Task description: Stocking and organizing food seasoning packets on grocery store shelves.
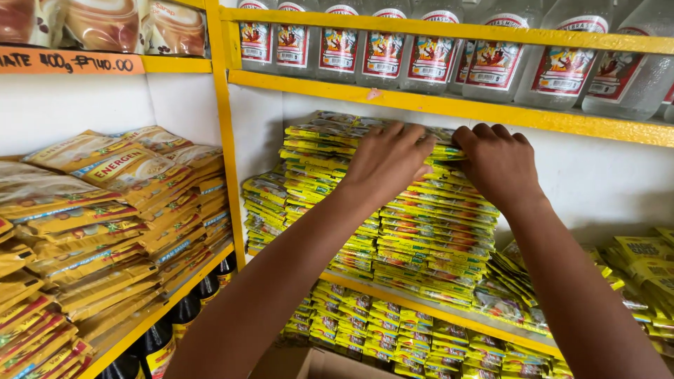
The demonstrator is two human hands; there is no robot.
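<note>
Packets: a tall stack of yellow packets [421, 224] stands on the middle yellow shelf [435, 309], near its front edge
Left hand: the left hand [386, 163] lies palm down on top of the stack, fingers bent over the top packets
Right hand: the right hand [498, 165] is just beside it, fingers curled onto the top packets at the back
Room above: only a thin gap up to the upper shelf edge [449, 107], where clear bottles [435, 49] stand
Left side: orange packets [98, 224] are piled past the yellow post [228, 140]
Below: more small yellow packets [393, 337] in rows
</note>
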